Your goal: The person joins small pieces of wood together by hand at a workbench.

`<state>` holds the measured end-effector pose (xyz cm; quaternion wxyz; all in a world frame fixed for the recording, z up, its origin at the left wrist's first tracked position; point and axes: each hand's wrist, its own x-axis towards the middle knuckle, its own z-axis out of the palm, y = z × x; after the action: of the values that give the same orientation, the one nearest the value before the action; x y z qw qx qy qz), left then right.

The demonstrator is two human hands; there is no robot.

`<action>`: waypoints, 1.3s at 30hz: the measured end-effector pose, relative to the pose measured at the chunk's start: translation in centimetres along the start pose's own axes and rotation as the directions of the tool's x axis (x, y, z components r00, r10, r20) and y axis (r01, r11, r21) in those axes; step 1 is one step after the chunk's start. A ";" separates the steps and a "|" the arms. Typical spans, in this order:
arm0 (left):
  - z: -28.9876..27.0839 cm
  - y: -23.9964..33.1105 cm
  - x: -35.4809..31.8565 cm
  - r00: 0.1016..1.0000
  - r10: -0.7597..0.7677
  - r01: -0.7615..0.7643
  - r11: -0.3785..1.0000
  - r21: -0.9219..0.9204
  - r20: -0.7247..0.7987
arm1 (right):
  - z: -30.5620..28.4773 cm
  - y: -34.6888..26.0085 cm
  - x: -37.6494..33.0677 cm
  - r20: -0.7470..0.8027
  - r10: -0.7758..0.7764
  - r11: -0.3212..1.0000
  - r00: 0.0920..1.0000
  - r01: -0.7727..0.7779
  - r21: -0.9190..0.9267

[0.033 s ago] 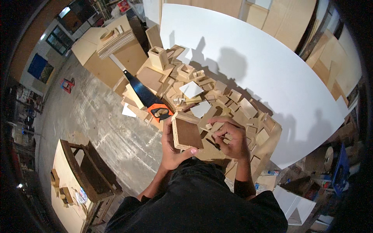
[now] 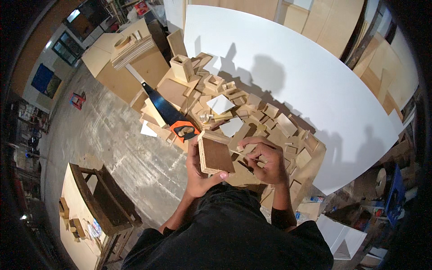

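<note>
My left hand (image 2: 196, 176) grips a small plywood box (image 2: 217, 155) from its left and near sides, with the thumb along its lower edge. The box has a brown flat face and pale layered edges. Just right of it, apart from the box, my right hand (image 2: 268, 163) is closed with curled fingers. A thin dark pen-like thing (image 2: 245, 166) sticks out from under those fingers; its exact kind is unclear. Beyond my left hand lies a handsaw (image 2: 167, 109) with a dark blade and an orange and black handle.
Many wood offcuts and small wooden boxes (image 2: 182, 68) crowd the worktable (image 2: 318, 157). A large white board (image 2: 315, 90) stands behind them. Stacked plywood sheets (image 2: 132, 51) with a tape roll (image 2: 121, 42) sit far left. A low wooden bench (image 2: 74, 198) stands near left on the concrete floor (image 2: 108, 135).
</note>
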<state>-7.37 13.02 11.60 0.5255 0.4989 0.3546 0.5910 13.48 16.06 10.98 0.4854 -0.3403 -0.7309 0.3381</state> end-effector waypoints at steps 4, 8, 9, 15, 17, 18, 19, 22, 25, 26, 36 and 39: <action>0.0 -0.7 0.0 1.000 -0.030 0.030 0.999 -0.022 0.000 | 0.2 0.0 -0.9 -0.012 0.063 0.995 0.998 -0.062 0.072; 0.3 -0.8 0.1 1.000 -0.002 0.002 1.000 -0.020 -0.001 | 0.2 0.5 -1.2 -0.059 0.038 0.999 0.998 -0.037 0.023; 0.2 -0.9 0.1 1.000 -0.004 0.004 1.000 -0.020 0.000 | 0.2 0.5 -1.2 -0.080 0.017 1.000 0.997 -0.018 -0.006; -0.2 -1.6 0.3 0.999 -0.018 0.017 0.999 -0.041 -0.026 | -0.8 0.0 -0.4 -0.134 -0.077 0.987 0.988 0.057 -0.149; -0.1 -1.7 0.3 1.000 -0.020 0.019 1.000 -0.021 -0.019 | -0.7 -0.2 -0.6 -0.170 -0.096 0.981 0.981 0.063 -0.186; 0.1 -1.7 0.2 1.000 -0.026 0.025 0.999 -0.023 -0.017 | -0.6 -0.1 -0.9 -0.158 -0.070 0.989 0.985 0.048 -0.141; 0.3 -1.5 0.3 0.999 -0.032 0.031 0.999 -0.038 -0.014 | -0.5 0.1 -0.9 -0.145 -0.053 0.994 0.988 0.038 -0.098; 0.5 -1.5 0.4 0.999 -0.035 0.034 0.998 -0.055 -0.017 | -0.7 0.6 -1.3 -0.137 -0.071 0.983 0.988 0.046 -0.176; -0.1 -2.0 0.3 0.999 -0.029 0.028 0.999 -0.045 -0.035 | -0.8 1.2 -1.4 -0.159 -0.114 0.978 0.981 0.082 -0.194; -0.2 -2.1 0.3 0.999 -0.025 0.024 0.999 -0.035 -0.046 | -0.9 1.3 -1.4 -0.156 -0.114 0.978 0.981 0.083 -0.193; 0.0 -1.9 0.1 0.999 -0.038 0.037 0.998 -0.040 -0.010 | -2.2 1.9 -1.8 -0.252 0.111 0.969 0.961 -0.161 -0.187; 0.0 -2.1 0.2 0.999 -0.018 0.019 1.000 -0.023 0.037 | -2.2 1.1 -1.7 -0.239 0.157 0.964 0.958 -0.201 -0.175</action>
<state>-6.84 13.66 9.70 0.5431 0.5001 0.3425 0.5811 16.23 15.63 9.90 0.4955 -0.4877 -0.6678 0.2660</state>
